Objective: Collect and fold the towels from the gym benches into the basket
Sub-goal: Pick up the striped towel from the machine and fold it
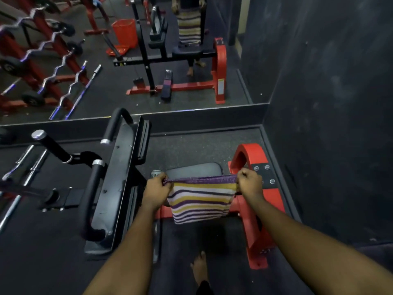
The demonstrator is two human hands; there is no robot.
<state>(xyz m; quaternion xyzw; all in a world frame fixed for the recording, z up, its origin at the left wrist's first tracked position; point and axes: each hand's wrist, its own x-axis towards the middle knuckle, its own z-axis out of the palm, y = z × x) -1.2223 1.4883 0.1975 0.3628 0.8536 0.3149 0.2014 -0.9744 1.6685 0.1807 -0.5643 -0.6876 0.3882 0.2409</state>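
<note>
**Striped towel** (pixel 200 201): purple, yellow and white bands. It is held in the air between both hands, with the top edge pulled taut and the rest hanging in front of the grey pad (pixel 195 170) and the red frame (pixel 248 154). Whether the lower edge touches anything cannot be told.

**Left hand** (pixel 156 188): back of the hand toward the camera. The fingers are curled, pinching the towel's top left corner. The fingertips are hidden behind the hand.

**Right hand** (pixel 251 182): fingers curled, pinching the top right corner. The cloth bunches beneath the hand, and the grip itself is hidden.

**Grey pad:** only the far part shows. The near part is covered by the towel.

**Red frame:** arched, with a bolted black plate. It is partly hidden by the right hand and forearm.

**Black machine** (pixel 119 177): just left of the towel, with padded handles and chrome collars. Its left portion is dim and cut off at the picture edge.

**Mirror** (pixel 223 22): on the far wall.
- The person's reflection is cut off by the top edge, with the towel hanging in front of it.
- An orange basket (pixel 124 33) stands on the floor, well apart from the towel and seen only as a reflection. A flat orange piece lies beside it, too blurred to identify.
- Curl bars (pixel 63 60) sit on a red rack, blurred.

**Bare foot** (pixel 200 267): on the dark floor below the towel, with the heel hidden.
</note>
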